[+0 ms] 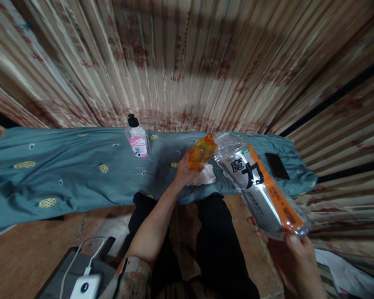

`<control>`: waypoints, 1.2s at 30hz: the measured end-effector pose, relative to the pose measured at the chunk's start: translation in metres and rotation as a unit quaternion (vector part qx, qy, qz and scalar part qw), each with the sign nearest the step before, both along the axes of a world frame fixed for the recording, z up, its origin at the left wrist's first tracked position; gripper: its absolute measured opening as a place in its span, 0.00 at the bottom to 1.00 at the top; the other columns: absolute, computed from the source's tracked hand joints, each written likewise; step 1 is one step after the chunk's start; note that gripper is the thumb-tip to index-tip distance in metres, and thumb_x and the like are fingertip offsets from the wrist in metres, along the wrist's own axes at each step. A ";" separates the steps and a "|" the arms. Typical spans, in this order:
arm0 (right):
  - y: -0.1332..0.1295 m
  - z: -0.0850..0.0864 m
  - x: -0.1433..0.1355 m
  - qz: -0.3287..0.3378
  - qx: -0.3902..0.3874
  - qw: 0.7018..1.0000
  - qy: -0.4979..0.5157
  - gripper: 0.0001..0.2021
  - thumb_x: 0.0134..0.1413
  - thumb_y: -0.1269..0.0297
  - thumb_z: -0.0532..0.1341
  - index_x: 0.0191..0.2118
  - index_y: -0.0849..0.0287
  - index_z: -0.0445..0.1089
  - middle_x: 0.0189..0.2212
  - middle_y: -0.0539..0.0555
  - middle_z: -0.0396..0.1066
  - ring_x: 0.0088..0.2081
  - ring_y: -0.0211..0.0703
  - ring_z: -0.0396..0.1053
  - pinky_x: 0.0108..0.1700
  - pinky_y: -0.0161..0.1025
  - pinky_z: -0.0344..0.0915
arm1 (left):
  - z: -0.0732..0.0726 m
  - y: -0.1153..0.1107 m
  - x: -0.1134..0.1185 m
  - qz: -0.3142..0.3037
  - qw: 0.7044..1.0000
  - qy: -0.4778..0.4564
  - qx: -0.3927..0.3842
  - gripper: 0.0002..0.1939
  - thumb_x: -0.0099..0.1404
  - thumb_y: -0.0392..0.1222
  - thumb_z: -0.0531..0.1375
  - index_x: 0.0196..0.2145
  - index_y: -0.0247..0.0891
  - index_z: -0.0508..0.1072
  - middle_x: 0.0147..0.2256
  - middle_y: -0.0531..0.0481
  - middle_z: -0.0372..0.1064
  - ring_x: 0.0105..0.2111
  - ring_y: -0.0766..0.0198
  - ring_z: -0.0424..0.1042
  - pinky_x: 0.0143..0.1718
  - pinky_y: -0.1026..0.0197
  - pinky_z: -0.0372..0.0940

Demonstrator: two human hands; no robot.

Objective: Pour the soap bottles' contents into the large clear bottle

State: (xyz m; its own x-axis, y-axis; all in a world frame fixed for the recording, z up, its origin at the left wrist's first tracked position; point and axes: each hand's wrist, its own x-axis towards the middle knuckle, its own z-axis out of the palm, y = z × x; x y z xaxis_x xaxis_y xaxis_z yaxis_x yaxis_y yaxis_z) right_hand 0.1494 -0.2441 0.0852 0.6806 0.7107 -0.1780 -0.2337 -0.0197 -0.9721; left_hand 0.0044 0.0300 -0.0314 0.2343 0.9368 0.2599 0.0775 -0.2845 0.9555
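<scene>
Tissue [207,176] nr amber btl [202,153], phone [277,166] R

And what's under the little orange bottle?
What looks like white tissue shows just below the orange bottle, on the blue-green cloth. The left hand and bottle hide the spot straight underneath, so I can't see what's there.

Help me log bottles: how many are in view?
3: the orange bottle in the left hand, the large bottle in the right hand, and the pink-labelled bottle standing on the cloth.
</scene>
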 end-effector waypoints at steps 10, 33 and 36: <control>-0.005 -0.004 0.003 0.019 -0.008 1.000 -0.023 0.30 0.49 0.48 0.74 0.57 0.52 0.74 0.48 0.59 0.82 0.38 0.53 0.82 0.39 0.44 0.78 | 0.005 -0.002 -0.001 0.009 1.000 0.029 0.001 0.39 0.49 0.37 0.74 0.58 0.42 0.68 0.51 0.47 0.78 0.51 0.53 0.79 0.57 0.48 0.73; -0.004 -0.002 0.003 0.013 0.001 1.000 -0.018 0.30 0.49 0.49 0.74 0.58 0.50 0.74 0.45 0.56 0.82 0.37 0.53 0.82 0.37 0.44 0.79 | 0.005 -0.001 0.002 0.010 1.000 -0.006 -0.011 0.37 0.47 0.37 0.74 0.55 0.42 0.69 0.50 0.47 0.78 0.50 0.52 0.79 0.57 0.45 0.73; -0.004 -0.002 0.003 0.000 0.012 1.000 -0.008 0.30 0.48 0.50 0.75 0.57 0.49 0.74 0.45 0.55 0.82 0.34 0.50 0.81 0.35 0.43 0.78 | 0.008 -0.004 0.005 0.002 1.000 -0.007 -0.020 0.37 0.48 0.37 0.74 0.55 0.43 0.69 0.50 0.47 0.79 0.49 0.52 0.80 0.55 0.47 0.74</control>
